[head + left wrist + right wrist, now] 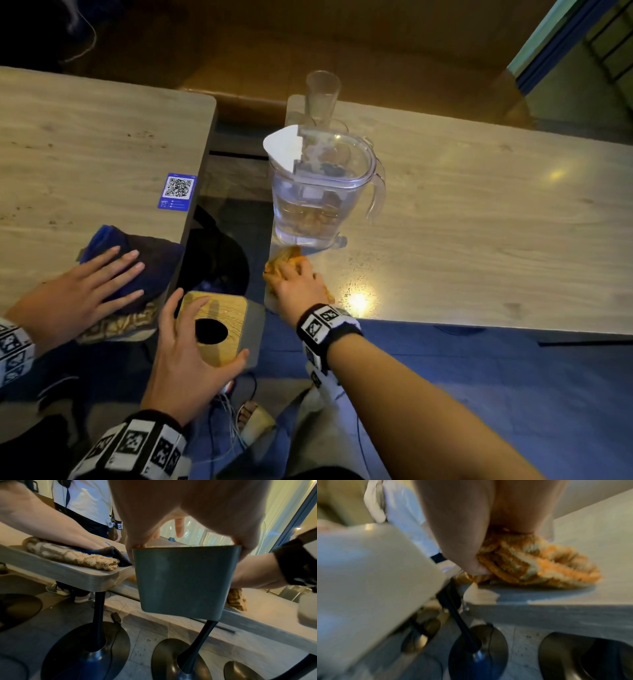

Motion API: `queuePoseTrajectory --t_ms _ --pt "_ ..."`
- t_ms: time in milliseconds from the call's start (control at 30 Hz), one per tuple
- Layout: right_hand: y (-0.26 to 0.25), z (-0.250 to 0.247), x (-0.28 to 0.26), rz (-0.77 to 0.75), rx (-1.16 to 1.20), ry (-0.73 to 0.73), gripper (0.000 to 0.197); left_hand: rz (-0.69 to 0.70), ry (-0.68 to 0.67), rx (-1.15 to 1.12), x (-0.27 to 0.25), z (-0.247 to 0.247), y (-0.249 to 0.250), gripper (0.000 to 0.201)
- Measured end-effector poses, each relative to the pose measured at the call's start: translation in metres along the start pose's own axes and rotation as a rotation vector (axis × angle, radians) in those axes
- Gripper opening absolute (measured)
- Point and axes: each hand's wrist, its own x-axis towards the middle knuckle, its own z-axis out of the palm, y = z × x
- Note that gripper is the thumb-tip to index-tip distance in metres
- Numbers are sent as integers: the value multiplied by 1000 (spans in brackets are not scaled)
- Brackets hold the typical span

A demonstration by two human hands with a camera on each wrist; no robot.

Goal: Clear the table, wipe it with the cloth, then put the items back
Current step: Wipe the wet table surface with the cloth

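Left hand (pixel 191 349): fingers and thumb spread over the top of the grey box (pixel 185 580), gripping its wood-grain lid with the round hole; box is held in the air in the gap between the two tabletops, lower centre of the head view. Right hand (pixel 298 284): curled over the orange cloth (pixel 530 563), pressing it on the near left corner of the right tabletop (pixel 479 222). Just above the cloth: clear pitcher (pixel 322 192), part full; a glass (pixel 322 94) behind it. Lower left: another person's hand (pixel 82 291) flat on a dark blue cloth (pixel 150 260) on the left tabletop (pixel 85 137), near a QR sticker (pixel 177 191).
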Motion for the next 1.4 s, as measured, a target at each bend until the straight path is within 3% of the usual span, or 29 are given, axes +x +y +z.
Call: queuePoseTrajectory --t_ms 133,233,300,367,433,500,600,700,767,833,900,967,1067,1200,1400 --pt "5 21 -28 -189 -110 -44 52 -17 2 30 -3 -4 -8 101" --pt "29 41 -70 -359 47 -72 45 -17 -5 -1 -1 -6 -9 101" --pt "48 38 -94 -279 274 -4 43 4 -11 -11 2 -5 -8 101" --pt "65 22 -103 -137 403 211 47 20 -18 -13 4 -2 -3 100" --pt "82 4 -89 13 470 432 50 31 -30 -23 4 2 3 99" --pt "99 -6 -60 156 413 525 55 61 -31 -35 5 5 11 98" --pt "105 5 -32 241 205 278 56 111 -52 -28 6 10 21 96" --pt "91 43 -55 127 48 206 69 135 -69 -16 9 13 27 96" --pt "79 63 -80 9 132 181 63 141 -61 -16 11 15 31 97" --pt "73 63 -107 -33 441 132 46 165 -71 -30 12 17 37 96" --pt "74 50 -130 147 830 85 43 198 -95 -49 13 19 45 97" --pt "84 39 -147 358 1042 202 46 229 -133 -53 16 23 54 97" --pt "110 19 -163 535 1266 427 47 295 -181 -51 23 34 74 94" --pt "152 -7 -179 710 1310 667 43 376 -303 -9 37 60 116 91" --pt "210 -13 -193 888 1320 836 50 449 -449 162 70 128 199 91"
